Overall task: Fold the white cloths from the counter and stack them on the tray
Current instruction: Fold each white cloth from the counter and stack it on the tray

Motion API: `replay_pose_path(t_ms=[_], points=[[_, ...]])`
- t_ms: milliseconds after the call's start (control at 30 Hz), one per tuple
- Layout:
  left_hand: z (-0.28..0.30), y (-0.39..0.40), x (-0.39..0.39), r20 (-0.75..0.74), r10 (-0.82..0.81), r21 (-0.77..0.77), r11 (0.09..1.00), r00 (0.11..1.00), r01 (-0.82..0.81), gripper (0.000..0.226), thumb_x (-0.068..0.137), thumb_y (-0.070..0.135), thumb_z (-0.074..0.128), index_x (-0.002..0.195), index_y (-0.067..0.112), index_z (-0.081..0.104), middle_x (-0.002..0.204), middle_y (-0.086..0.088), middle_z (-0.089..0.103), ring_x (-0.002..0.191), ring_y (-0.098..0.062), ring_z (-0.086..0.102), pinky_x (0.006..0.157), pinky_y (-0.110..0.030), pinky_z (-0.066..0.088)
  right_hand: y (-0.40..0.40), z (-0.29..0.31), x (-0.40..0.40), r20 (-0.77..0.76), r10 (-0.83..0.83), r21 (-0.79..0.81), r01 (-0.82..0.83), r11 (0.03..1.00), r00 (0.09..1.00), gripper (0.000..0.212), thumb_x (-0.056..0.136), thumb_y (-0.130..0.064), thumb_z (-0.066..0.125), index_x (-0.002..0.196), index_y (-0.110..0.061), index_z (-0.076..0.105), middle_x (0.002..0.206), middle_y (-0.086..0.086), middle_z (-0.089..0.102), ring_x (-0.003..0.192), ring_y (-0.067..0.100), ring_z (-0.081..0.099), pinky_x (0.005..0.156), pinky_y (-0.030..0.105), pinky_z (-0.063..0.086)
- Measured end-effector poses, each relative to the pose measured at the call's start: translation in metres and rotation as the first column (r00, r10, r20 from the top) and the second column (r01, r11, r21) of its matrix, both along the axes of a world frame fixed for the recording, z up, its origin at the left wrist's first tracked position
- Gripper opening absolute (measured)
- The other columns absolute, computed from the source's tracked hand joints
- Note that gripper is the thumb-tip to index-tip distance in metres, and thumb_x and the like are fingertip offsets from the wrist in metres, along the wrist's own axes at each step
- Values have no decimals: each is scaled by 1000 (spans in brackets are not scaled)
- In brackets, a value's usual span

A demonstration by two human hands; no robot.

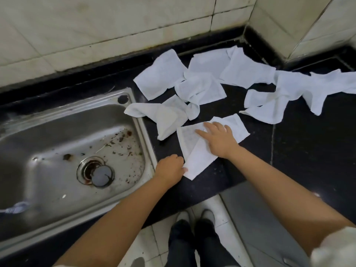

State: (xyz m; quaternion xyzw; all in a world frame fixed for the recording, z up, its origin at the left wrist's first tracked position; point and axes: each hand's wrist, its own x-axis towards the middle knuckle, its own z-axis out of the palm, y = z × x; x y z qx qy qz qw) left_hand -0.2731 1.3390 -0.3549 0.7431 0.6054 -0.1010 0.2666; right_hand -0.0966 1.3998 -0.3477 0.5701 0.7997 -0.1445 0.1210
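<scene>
Both hands on cloth: left pinches corner, right presses flat.

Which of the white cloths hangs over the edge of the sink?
The crumpled cloth left of the hands: its tip lies over the sink rim. All the others lie wholly on the black counter.
</scene>
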Motion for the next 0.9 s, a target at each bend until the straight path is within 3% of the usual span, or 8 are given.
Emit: replay_pose_path(t_ms=[100, 233, 333, 433, 533, 633, 767, 900], points=[[1, 10, -3, 58, -56, -80, 995, 997, 61, 27, 94, 28, 48, 98, 3, 55, 106, -11, 55, 98, -28, 55, 81, -36, 43, 21, 3, -1, 124, 80, -38, -75, 996, 989, 45, 90, -13, 40, 134, -24, 40, 144, 7, 31, 139, 30, 14, 113, 55, 6], [15, 36, -13, 136, -146, -234, 956, 980, 175, 33, 91, 21, 51, 62, 19, 37, 73, 1, 43, 74, -18, 47, 65, -28, 35, 32, 22, 5, 282, 108, -82, -89, 993, 953, 28, 89, -15, 43, 114, -12, 55, 120, 9, 49, 126, 28, 31, 114, 58, 4], [45, 68, -9, 134, -240, -304, 913, 961, 271, 38, 88, 16, 54, 57, 20, 33, 64, 6, 37, 60, -8, 36, 59, -21, 31, 28, 45, 31, 296, 58, -92, -32, 995, 953, 21, 87, -10, 40, 101, -12, 56, 110, 9, 54, 119, 29, 38, 113, 58, 8], [80, 96, 18, 266, -192, -265, 927, 945, 263, 30, 87, 12, 57, 62, 19, 44, 65, 6, 47, 63, -10, 49, 67, -22, 43, 12, 76, 72, 238, -35, -151, 72, 986, 971, 13, 85, -10, 44, 74, -17, 45, 92, 6, 53, 112, 28, 44, 111, 50, 17], [109, 114, 67, 418, -191, -137, 953, 888, 269, 21, 89, 14, 57, 69, 21, 52, 69, 4, 57, 62, -7, 56, 64, -17, 45, -17, 104, 118, 342, -42, -253, 135, 958, 939, 8, 84, -14, 46, 80, -15, 52, 85, 3, 51, 97, 26, 50, 90, 38, 38], [132, 116, 138, 565, -238, -18, 954, 790, 300, 22, 90, 13, 56, 69, 22, 53, 65, -1, 56, 57, -3, 54, 62, -12, 43, -54, 127, 170, 309, -231, -318, 329, 889, 922, 7, 80, -6, 45, 77, -7, 51, 73, 5, 50, 63, 19, 44, 53, 25, 31], [156, 100, 248, 689, -291, 126, 950, 663, 285, 23, 90, 13, 55, 69, 20, 51, 61, 2, 50, 57, -7, 48, 50, -4, 35, -104, 171, 256, 194, -603, 16, 612, 791, 774, 12, 84, -5, 41, 91, -7, 50, 75, 5, 49, 76, 26, 47, 51, 28, 30], [177, 65, 349, 764, -387, 276, 919, 516, 280, 23, 92, 13, 50, 70, 20, 47, 61, 5, 44, 56, -7, 41, 54, -8, 34, -169, 199, 332, 63, -806, 470, 695, 544, 589, 10, 85, -1, 42, 94, -2, 48, 84, 20, 53, 73, 33, 47, 57, 34, 31]])
